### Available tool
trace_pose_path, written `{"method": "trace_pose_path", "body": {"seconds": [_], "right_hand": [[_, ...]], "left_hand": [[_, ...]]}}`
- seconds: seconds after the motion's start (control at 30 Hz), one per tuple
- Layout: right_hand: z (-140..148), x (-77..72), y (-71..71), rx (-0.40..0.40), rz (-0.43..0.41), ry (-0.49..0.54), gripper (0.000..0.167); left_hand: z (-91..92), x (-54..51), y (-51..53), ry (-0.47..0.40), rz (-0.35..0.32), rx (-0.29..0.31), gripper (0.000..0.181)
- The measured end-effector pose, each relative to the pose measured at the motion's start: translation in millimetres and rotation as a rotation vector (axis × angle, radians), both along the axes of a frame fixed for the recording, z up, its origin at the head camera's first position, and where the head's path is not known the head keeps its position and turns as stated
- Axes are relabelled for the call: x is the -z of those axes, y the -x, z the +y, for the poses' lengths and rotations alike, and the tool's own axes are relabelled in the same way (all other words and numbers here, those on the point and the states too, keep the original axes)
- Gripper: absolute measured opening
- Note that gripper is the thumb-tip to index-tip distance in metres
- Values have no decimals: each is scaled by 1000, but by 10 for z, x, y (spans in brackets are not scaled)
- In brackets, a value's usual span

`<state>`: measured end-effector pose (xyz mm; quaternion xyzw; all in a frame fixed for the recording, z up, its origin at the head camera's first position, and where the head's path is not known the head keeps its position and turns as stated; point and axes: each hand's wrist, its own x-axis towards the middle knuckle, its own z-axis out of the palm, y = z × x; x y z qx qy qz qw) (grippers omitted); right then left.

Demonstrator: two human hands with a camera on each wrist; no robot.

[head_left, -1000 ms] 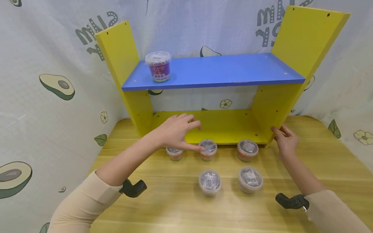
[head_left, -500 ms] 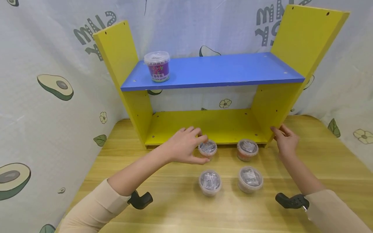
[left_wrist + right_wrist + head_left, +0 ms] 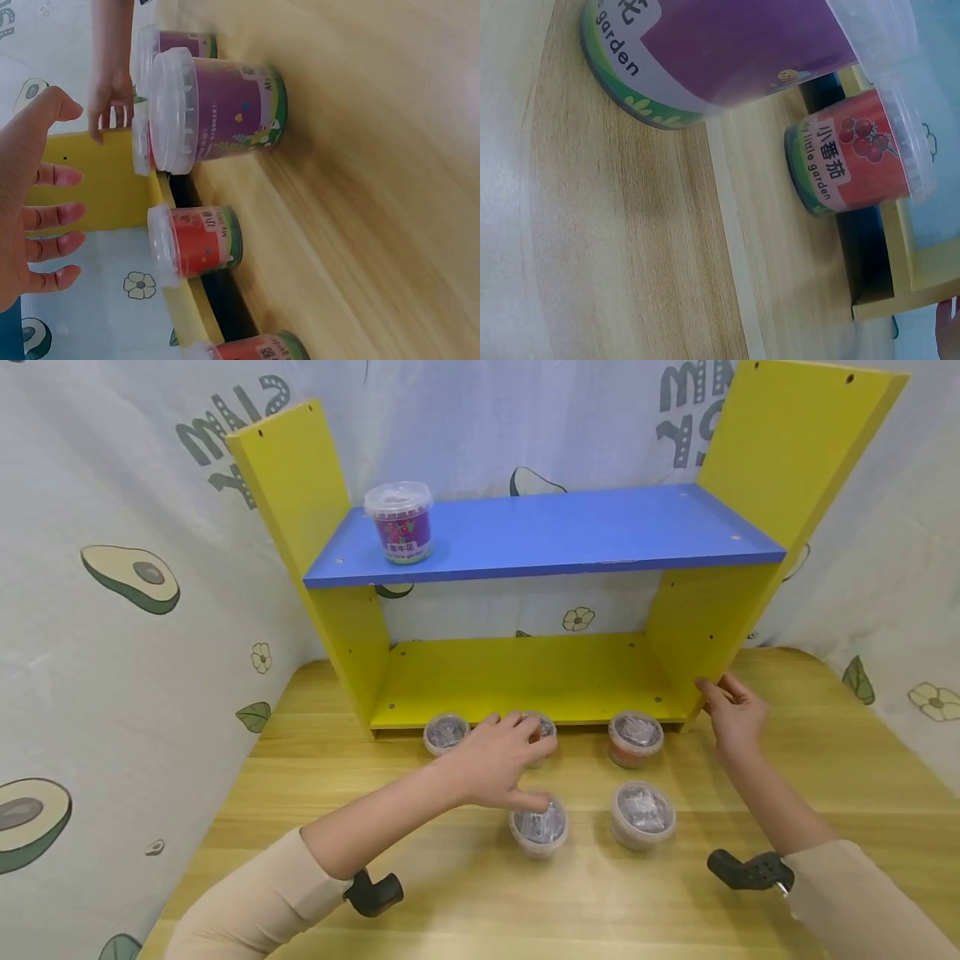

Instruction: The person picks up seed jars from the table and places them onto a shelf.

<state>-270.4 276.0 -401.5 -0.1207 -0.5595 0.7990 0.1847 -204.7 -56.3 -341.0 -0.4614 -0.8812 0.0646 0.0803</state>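
My left hand (image 3: 495,764) is held over the small plastic tubs with fingers and thumb spread apart. Its thumb overlaps the rim of a front tub (image 3: 542,833) in the head view, but the left wrist view shows a gap between this hand and the purple-labelled tub (image 3: 229,109). Behind the left hand, a red-labelled tub (image 3: 202,240) is partly covered in the head view. My right hand (image 3: 738,714) grips the lower front edge of the yellow and blue shelf unit (image 3: 708,652), thumb on the inner side. Only its fingertips (image 3: 947,330) show in the right wrist view.
One purple tub (image 3: 400,522) stands on the blue shelf board (image 3: 570,531), at its left end. Other lidded tubs stand before the unit: a left one (image 3: 446,732), a back right one (image 3: 634,739) and a front right one (image 3: 642,814). The wooden table (image 3: 465,910) bears them.
My left hand has moved right and toward the front, from the back row of tubs to over the front one. My right hand keeps its grip on the shelf unit.
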Motion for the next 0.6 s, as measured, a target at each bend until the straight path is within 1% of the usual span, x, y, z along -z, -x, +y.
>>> {"method": "trace_pose_path", "body": {"seconds": [0.1,0.17,0.27,0.43,0.6], "right_hand": [[-32,-48,-22,3,-4,12,38],[-52,-75,-38,1,-2,32,38],[-66,-85,-42,9,-4,32,36],[-65,-57,-23,23,-18,1,35],[-70,-43,-14,37,-8,9,34]], "left_hand": [[32,43,-21,17,2,-1,55],[48,66,-37,21,-13,0,55],[73,102,-52,22,-44,0,54],[105,172,-60,-4,-99,10,50],[125,224,-74,-42,-137,27,47]]}}
